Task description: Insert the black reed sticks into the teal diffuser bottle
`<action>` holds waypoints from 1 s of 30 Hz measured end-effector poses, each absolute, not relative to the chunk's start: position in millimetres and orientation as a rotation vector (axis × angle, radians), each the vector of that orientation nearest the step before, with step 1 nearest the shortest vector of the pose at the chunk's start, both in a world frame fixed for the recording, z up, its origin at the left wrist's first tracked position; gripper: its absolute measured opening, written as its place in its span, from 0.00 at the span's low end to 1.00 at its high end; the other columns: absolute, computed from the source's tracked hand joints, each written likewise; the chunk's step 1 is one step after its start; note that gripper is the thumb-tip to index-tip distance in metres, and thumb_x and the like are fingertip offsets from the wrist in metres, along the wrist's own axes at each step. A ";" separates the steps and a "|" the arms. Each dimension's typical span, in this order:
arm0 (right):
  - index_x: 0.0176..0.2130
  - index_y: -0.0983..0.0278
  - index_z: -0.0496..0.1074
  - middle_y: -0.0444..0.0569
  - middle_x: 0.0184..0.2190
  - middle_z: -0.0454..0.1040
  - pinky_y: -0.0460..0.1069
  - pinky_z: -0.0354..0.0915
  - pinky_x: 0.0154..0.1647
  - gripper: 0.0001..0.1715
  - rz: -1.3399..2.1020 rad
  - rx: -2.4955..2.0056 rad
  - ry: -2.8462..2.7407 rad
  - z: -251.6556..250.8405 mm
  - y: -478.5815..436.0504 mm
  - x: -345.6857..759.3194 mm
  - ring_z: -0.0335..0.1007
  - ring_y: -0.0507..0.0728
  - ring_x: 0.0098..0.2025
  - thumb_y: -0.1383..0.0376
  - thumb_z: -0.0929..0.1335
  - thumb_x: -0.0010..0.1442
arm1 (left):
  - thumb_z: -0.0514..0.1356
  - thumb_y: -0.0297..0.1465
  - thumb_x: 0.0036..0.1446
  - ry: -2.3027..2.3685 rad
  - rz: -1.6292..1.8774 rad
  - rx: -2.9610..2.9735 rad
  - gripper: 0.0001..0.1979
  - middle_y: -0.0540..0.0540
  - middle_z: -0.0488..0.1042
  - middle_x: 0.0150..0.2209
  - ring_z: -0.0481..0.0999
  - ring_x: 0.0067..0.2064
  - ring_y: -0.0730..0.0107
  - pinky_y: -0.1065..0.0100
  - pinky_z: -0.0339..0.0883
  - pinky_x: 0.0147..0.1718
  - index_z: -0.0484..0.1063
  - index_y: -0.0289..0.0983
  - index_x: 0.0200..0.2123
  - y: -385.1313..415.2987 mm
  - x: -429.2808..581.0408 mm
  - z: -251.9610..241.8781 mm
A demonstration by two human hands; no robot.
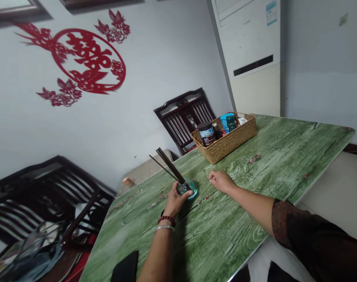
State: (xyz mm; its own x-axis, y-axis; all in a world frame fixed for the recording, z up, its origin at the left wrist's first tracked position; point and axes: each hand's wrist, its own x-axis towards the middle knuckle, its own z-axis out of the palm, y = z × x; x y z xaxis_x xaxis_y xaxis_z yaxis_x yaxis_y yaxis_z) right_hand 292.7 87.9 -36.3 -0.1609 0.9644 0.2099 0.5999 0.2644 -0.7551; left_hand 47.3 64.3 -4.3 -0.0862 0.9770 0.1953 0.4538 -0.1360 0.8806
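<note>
A reed diffuser [191, 187], a small clear bottle with bluish-green liquid and several dark sticks leaning up to the left, stands on the green wood-patterned table [225, 231]. My left hand [176, 199] grips the bottle from its near left side, thumb in front, fingers around its back. A beaded bracelet and a silver bangle are on that wrist. To the right of the bottle, my right hand [221, 181] rests on or just above the tabletop. Its fingers are curled in, with nothing visible in them, just in front of the wicker basket [229, 145].
In the basket are a dark-lidded jar [207, 135], a green-capped bottle [231, 123] and other packages. A dark flat object [125, 268] lies at the table's near left edge. Dark wooden chairs [184, 113] stand behind and left, the left one heaped with cloth [43, 250].
</note>
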 end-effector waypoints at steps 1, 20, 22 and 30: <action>0.40 0.60 0.79 0.46 0.34 0.81 0.46 0.59 0.36 0.09 0.680 -1.427 -1.861 -35.6 87.4 292.3 0.75 0.55 0.38 0.68 0.69 0.59 | 0.76 0.39 0.33 1.569 1.196 1.604 0.33 0.44 0.79 0.40 0.78 0.43 0.57 0.57 0.69 0.47 0.73 0.35 0.45 72.7 46.6 -4.5; 0.32 0.61 0.74 0.36 0.18 0.64 0.44 0.51 0.28 0.05 0.793 -1.299 -1.637 -42.2 98.8 290.6 0.60 0.50 0.24 0.70 0.71 0.51 | 0.72 0.46 0.44 1.491 1.633 1.114 0.42 0.54 0.67 0.33 0.72 0.33 0.72 0.64 0.70 0.38 0.62 0.44 0.61 96.1 45.2 9.0; 0.29 0.62 0.71 0.33 0.14 0.55 0.44 0.47 0.26 0.06 0.891 -1.244 -1.481 -37.2 100.0 292.1 0.52 0.49 0.21 0.71 0.71 0.48 | 0.69 0.48 0.51 1.348 1.682 1.048 0.37 0.60 0.60 0.26 0.65 0.24 0.79 0.69 0.70 0.33 0.62 0.47 0.61 69.7 44.9 13.8; 0.55 0.57 0.69 0.28 0.16 0.49 0.43 0.45 0.20 0.37 1.586 -0.342 -1.006 47.5 72.6 302.3 0.36 0.46 0.18 0.67 0.72 0.45 | 0.64 0.19 0.57 0.404 1.630 0.792 0.37 0.61 0.57 0.20 0.59 0.17 0.85 0.81 0.60 0.20 0.63 0.52 0.65 -16.5 54.6 41.4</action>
